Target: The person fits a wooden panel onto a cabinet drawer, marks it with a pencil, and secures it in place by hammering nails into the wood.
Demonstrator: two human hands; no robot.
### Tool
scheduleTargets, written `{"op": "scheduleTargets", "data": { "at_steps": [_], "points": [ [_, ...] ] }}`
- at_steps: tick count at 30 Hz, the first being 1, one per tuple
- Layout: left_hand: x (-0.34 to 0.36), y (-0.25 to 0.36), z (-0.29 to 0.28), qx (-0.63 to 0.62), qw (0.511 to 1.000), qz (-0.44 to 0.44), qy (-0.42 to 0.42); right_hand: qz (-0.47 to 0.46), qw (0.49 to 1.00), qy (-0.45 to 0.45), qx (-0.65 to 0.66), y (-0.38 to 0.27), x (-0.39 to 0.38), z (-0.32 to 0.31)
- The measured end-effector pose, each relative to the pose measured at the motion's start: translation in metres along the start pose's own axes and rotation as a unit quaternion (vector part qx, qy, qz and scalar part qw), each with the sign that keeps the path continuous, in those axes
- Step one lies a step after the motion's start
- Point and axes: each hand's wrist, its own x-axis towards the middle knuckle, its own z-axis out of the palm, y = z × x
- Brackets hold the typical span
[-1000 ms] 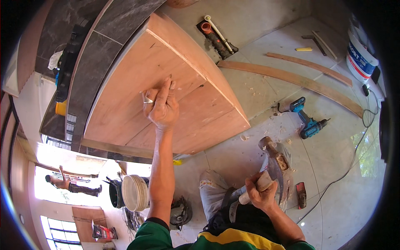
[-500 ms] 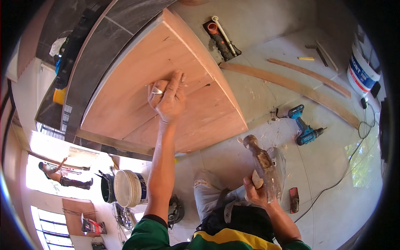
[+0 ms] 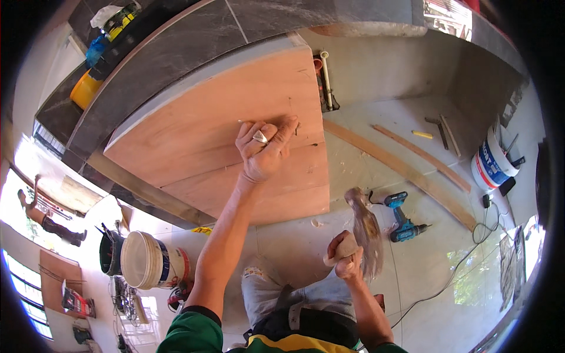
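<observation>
My left hand (image 3: 265, 147), with a silver ring on one finger, rests on a reddish plywood panel (image 3: 194, 141). Its fingers are closed, pinching a thin dark nail (image 3: 296, 127) at the fingertips against the wood. My right hand (image 3: 346, 259) is wrapped round the pale handle of a hammer, whose butt pokes out of the fist. Raised over the floor to the right of the panel, the hammer (image 3: 367, 232) has a worn metal head smeared by motion.
A blue cordless drill (image 3: 404, 220) lies on the tiled floor near long wooden strips (image 3: 400, 170). A white bucket (image 3: 493, 162) stands at right, by a cable (image 3: 453, 270). More buckets (image 3: 141, 259) stand at left; dark tiled counter edging (image 3: 194, 35) borders the panel. Another person (image 3: 50, 217) is far left.
The view has turned, so the panel and floor appear shifted. My right hand and the hammer have changed angle, the fist now turned more inward. My left hand stays on the panel.
</observation>
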Motion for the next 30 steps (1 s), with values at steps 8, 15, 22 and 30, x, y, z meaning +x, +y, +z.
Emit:
{"op": "scheduleTargets", "data": {
  "at_steps": [8,15,22,30],
  "points": [
    [-0.005,0.0,-0.002,-0.005,1.0,-0.01,0.018,0.073,0.995,-0.036,0.051,-0.008,0.002,-0.006],
    [-0.002,0.001,0.004,-0.035,0.998,-0.024,0.038,0.037,0.992,-0.117,0.034,-0.004,0.003,-0.006],
    [-0.004,0.004,-0.001,-0.019,0.999,-0.045,0.013,0.09,0.993,-0.051,-0.061,-0.052,0.027,0.01],
    [-0.001,0.003,0.0,-0.022,0.999,-0.034,0.035,0.013,0.988,-0.018,-0.151,-0.039,0.064,0.008]
  ]
}}
